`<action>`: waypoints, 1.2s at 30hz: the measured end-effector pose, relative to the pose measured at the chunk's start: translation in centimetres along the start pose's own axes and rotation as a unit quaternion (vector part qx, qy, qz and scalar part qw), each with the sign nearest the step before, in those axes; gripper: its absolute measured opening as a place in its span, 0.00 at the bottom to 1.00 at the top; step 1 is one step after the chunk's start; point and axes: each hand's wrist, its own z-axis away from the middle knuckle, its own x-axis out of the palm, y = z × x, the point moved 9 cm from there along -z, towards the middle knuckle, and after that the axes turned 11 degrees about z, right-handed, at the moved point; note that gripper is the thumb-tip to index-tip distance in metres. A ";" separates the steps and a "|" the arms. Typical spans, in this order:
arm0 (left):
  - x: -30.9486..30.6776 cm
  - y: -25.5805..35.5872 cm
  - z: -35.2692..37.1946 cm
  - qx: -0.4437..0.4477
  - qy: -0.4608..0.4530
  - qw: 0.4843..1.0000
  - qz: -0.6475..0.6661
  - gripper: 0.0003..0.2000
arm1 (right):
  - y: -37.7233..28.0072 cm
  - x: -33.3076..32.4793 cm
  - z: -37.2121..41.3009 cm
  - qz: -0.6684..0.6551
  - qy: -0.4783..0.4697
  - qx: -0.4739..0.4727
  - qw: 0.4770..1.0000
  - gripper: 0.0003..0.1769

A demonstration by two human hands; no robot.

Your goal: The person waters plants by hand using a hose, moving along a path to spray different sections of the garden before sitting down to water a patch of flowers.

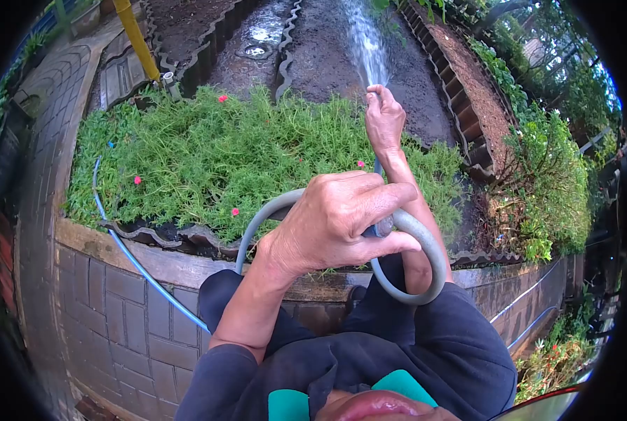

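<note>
A grey hose [434,252] curls in a loop in front of my body. My left hand [341,214] is closed round it at mid-frame, fingers and thumb wrapped over the hose and a darker bluish piece. Farther forward, my right hand [385,119] grips the hose's end, its fingers pressed together at the tip. From there a spray of water [368,49] fans out over the dark wet soil [320,63]. Low green plants [222,154] with a few pink flowers lie beneath and beyond my hands.
Corrugated edging [461,105] borders the soil beds. A blue hose [142,270] crosses the brick paving [110,309] on the left. A yellow pole [137,38] rises at the upper left. Leafy bushes [552,182] stand on the right. My knees are close to the low kerb [145,256].
</note>
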 end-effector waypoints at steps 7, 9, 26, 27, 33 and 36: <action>0.0 -0.9 0.1 0.001 0.019 1.000 0.005 0.26 | 0.4 0.9 0.0 -0.001 -0.002 -0.011 1.000 0.09; -0.1 -1.2 0.1 0.001 0.017 1.000 0.004 0.26 | 0.6 1.0 -0.1 -0.007 -0.015 0.006 1.000 0.09; -0.1 -1.9 -0.2 -0.018 0.012 1.000 -0.012 0.27 | 1.1 1.7 -0.2 0.022 -0.019 -0.005 1.000 0.10; 0.0 -1.9 -0.1 -0.017 0.010 1.000 -0.009 0.27 | 1.0 1.8 -0.2 0.021 -0.014 -0.015 1.000 0.10; 0.1 -1.9 0.0 -0.025 0.005 1.000 -0.006 0.28 | 0.5 1.4 -0.2 -0.003 -0.007 -0.016 1.000 0.09; 0.1 -1.7 -0.1 -0.025 0.006 1.000 -0.004 0.28 | 0.2 1.2 0.0 0.000 0.005 -0.028 1.000 0.09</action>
